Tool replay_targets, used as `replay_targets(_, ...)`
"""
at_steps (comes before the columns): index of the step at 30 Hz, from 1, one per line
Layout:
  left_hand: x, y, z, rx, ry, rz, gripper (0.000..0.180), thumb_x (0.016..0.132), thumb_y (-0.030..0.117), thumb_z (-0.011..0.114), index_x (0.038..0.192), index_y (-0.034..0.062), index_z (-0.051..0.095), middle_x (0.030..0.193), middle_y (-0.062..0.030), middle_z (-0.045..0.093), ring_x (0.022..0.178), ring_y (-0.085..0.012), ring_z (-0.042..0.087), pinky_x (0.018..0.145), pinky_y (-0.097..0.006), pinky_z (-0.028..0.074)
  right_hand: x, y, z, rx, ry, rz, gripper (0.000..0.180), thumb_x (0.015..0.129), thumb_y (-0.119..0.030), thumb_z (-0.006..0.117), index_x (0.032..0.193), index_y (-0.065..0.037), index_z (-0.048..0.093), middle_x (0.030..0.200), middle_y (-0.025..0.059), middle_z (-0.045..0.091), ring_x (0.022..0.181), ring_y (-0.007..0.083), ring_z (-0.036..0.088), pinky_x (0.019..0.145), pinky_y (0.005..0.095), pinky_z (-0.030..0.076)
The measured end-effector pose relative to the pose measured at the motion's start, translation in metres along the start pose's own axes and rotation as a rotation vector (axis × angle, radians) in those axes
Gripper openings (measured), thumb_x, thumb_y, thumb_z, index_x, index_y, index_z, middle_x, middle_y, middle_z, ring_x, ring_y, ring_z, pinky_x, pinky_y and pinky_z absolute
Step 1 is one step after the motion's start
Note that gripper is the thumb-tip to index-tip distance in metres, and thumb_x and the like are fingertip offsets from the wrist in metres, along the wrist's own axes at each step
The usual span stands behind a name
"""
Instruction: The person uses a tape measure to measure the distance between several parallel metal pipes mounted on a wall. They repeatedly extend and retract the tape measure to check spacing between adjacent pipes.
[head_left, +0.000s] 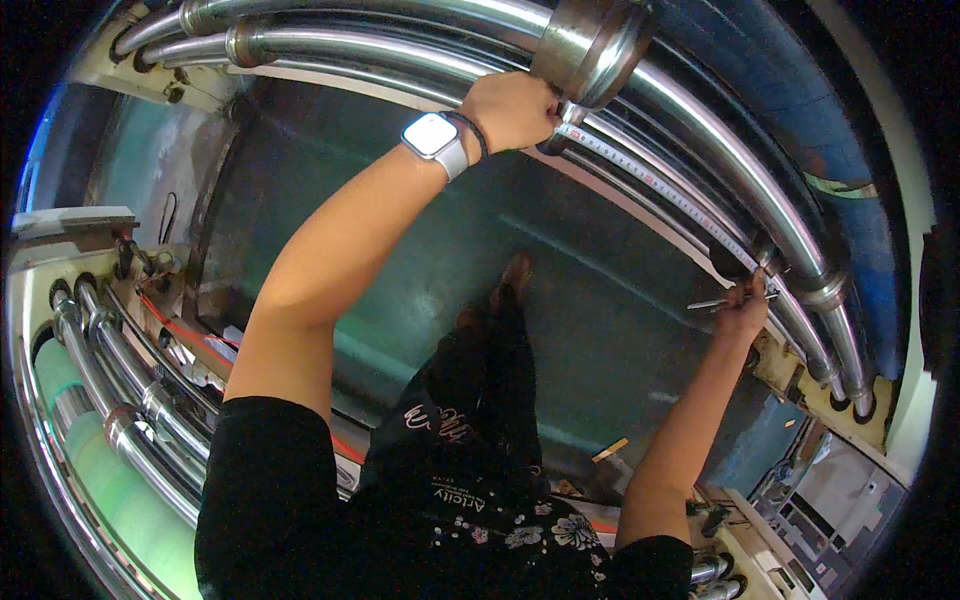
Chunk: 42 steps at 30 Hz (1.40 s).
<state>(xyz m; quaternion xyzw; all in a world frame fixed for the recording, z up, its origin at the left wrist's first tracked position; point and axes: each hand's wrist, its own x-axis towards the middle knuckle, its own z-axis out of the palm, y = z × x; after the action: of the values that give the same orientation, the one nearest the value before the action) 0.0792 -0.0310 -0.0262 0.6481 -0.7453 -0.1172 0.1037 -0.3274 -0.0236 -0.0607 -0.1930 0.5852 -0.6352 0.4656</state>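
Left hand [510, 112]: fingers pinching the measuring tape [650, 180]
Right hand [745, 303]: fingers pinching the measuring tape, apparently a metal tool [706, 304] too
Steel rods [725, 135]: alongside the tape
Metal collar [595, 45]: beside the tape's left end

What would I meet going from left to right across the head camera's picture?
Green roller → white smartwatch → person's left hand → measuring tape → person's right hand.
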Motion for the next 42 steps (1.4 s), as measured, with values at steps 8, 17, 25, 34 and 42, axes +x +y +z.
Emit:
replay_targets(8,0.002,0.003,-0.002,0.004,0.052,-0.025,0.024,0.074,0.037,0.055,0.079,0.0150,0.066,0.072,-0.0102,0.062,0.073,-0.0309,0.059,0.065,-0.041,0.047,0.009,0.001,-0.001,-0.018,0.051,-0.009,0.016,0.081,-0.019,0.060,0.076,-0.008,0.050,0.056,-0.0029,0.038,0.041,0.0069,0.027,0.037,0.0208,0.020)
replay_targets(17,0.004,0.002,0.003,0.014,0.089,-0.050,0.024,0.073,0.037,0.056,0.080,0.0164,0.066,0.072,-0.0110,0.061,0.073,-0.0313,0.059,0.065,-0.042,0.047,0.018,0.003,-0.012,-0.034,-0.068,0.001,0.013,0.082,-0.019,0.059,0.082,-0.008,0.051,0.056,-0.0025,0.038,0.041,0.0064,0.026,0.037,0.0200,0.022)
replay_targets(25,0.008,0.003,0.007,0.007,0.095,-0.061,0.025,0.074,0.038,0.055,0.079,0.0166,0.066,0.072,-0.0109,0.061,0.074,-0.0306,0.059,0.066,-0.042,0.047,0.028,0.004,-0.021,-0.076,-0.063,-0.022,0.020,0.078,-0.022,0.064,0.089,-0.008,0.055,0.070,-0.0025,0.050,0.050,0.0061,0.038,0.040,0.0189,0.028)
replay_targets(34,0.012,0.003,0.010,0.013,0.087,-0.053,0.024,0.074,0.038,0.055,0.080,0.0165,0.066,0.072,-0.0101,0.062,0.073,-0.0303,0.059,0.066,-0.041,0.047,0.042,0.006,-0.036,-0.118,-0.095,-0.057,0.032,0.072,-0.028,0.070,0.093,-0.008,0.056,0.079,0.0005,0.054,0.063,0.0084,0.047,0.041,0.0214,0.031)
replay_targets(42,0.014,0.004,0.008,0.014,0.091,-0.027,0.023,0.074,0.037,0.055,0.080,0.0172,0.066,0.071,-0.0099,0.061,0.073,-0.0301,0.059,0.066,-0.041,0.047,0.038,0.007,-0.029,-0.074,-0.031,-0.049,0.020,0.077,-0.020,0.066,0.089,-0.007,0.056,0.074,-0.0013,0.051,0.056,0.0077,0.041,0.040,0.0188,0.026)
